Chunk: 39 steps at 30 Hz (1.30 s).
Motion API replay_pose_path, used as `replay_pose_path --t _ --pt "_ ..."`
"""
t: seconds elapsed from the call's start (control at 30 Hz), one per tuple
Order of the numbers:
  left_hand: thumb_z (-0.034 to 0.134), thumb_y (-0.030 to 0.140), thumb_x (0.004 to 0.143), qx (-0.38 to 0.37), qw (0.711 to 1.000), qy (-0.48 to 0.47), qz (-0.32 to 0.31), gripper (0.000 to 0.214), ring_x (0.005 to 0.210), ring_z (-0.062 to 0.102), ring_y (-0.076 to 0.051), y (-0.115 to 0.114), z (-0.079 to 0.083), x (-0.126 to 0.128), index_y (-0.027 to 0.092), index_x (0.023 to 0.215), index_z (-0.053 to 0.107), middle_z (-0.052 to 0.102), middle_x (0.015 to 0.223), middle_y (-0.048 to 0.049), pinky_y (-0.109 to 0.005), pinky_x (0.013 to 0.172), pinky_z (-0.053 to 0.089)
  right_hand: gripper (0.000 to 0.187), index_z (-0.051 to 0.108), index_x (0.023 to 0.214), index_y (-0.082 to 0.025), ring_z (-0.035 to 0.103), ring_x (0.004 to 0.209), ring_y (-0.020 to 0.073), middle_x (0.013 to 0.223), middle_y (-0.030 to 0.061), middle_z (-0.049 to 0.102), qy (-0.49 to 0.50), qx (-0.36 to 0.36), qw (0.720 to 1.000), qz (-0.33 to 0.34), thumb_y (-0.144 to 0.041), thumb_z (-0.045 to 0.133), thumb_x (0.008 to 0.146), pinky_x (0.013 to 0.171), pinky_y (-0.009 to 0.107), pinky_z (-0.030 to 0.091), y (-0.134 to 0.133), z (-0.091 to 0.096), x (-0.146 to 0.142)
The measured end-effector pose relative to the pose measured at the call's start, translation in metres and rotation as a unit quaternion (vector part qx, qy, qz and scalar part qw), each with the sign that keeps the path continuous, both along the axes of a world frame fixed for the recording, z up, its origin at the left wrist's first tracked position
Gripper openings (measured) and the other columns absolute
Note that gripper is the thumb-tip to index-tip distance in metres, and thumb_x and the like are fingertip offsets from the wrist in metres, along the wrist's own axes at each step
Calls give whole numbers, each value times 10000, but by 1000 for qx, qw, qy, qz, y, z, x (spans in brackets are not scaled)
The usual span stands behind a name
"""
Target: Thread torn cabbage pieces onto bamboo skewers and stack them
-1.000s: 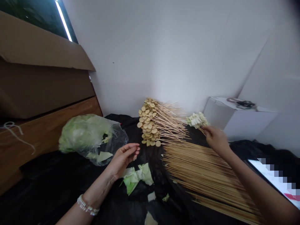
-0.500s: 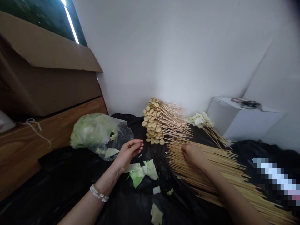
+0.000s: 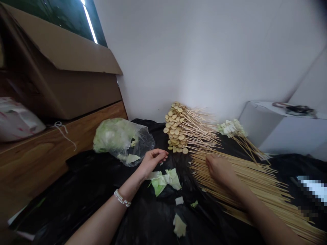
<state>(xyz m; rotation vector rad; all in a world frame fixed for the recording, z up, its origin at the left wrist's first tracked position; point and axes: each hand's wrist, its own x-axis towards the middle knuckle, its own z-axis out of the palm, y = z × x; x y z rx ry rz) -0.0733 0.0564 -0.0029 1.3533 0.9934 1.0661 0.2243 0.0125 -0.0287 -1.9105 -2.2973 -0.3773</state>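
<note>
My right hand (image 3: 221,169) rests palm down on a broad pile of bare bamboo skewers (image 3: 258,182), its fingertips curled among the sticks; whether it grips one is hidden. My left hand (image 3: 152,159), with a bead bracelet at the wrist, hovers with loosely curled fingers above a heap of cut cabbage pieces (image 3: 165,179), and nothing shows in it. Behind lie a stack of skewers threaded with tan round slices (image 3: 176,127) and a smaller bunch of cabbage skewers (image 3: 231,128).
A clear bag with a cabbage head (image 3: 120,139) lies at the left on the black plastic sheet (image 3: 97,190). A wooden ledge (image 3: 38,156) carries a cardboard box (image 3: 66,78). A white box (image 3: 281,131) stands at the right. Loose cabbage scraps (image 3: 179,225) lie in front.
My right hand left the cabbage skewers at the back and came down onto the bare skewer pile. The left hand stayed near the cabbage pieces. The view swung left.
</note>
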Motion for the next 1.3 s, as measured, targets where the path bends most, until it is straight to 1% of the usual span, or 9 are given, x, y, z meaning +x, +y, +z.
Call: replay_pose_path --t 0.17,0.33,0.47,0.57,0.67,0.77,1.07,1.17,1.3 --pt "654 446 801 111 984 124 -64 315 667 572 -162 -3 1 -1 163 723 769 698 704 -55 -249 647 414 164 575 895 -163 579 772 216 829 92 660 -28 70 996 41 -110 420 896 702 319 321 -3 0 -10" --pt "584 410 849 141 957 218 -126 330 684 595 -176 -1 8 -11 161 753 779 698 733 -66 -253 648 423 170 536 867 -184 545 699 194 774 50 614 5 120 990 74 -106 390 905 640 305 290 -7 -2 -22" --pt "597 212 775 158 933 277 -165 209 743 612 -188 0 16 -23 177 868 780 711 852 -71 -257 672 439 176 529 895 -193 527 655 168 780 24 580 28 136 984 111 -82 392 880 580 296 256 -9 -6 -27" --pt "595 85 645 172 918 299 -196 388 792 614 -208 -2 20 -32 218 967 766 722 897 -57 -262 697 445 184 536 911 -197 519 649 162 796 23 583 35 153 979 127 -83 396 875 570 293 254 -11 -7 -31" --pt "632 69 583 182 902 324 -222 517 800 613 -219 -3 23 -38 250 1055 739 727 868 -36 -256 696 432 186 539 882 -199 524 669 161 784 23 580 36 155 978 137 -82 394 882 569 289 254 -12 -6 -35" --pt "658 118 605 141 895 356 -229 515 687 603 -185 -2 22 -41 239 1102 719 712 831 -25 -233 596 402 190 542 870 -201 533 693 159 777 23 581 42 147 978 139 -83 395 892 575 281 260 -13 -5 -37" --pt "717 232 670 82 939 272 -196 296 551 479 -118 3 31 -47 202 961 761 584 633 16 -204 522 350 207 592 983 -197 566 696 165 870 39 629 41 141 980 135 -109 421 906 586 275 307 -17 -4 -40" --pt "725 261 704 76 964 209 -143 219 558 467 -114 4 34 -45 172 901 758 567 615 7 -207 531 353 223 610 988 -187 582 718 172 878 54 645 53 149 978 134 -113 413 917 614 269 349 -19 -2 -42" --pt "770 282 694 -7 995 61 -84 229 644 556 -121 4 28 -36 169 880 700 650 756 -23 -210 596 427 248 618 1032 -165 600 819 191 913 84 654 103 163 971 143 -126 396 928 706 276 422 -20 1 -44"
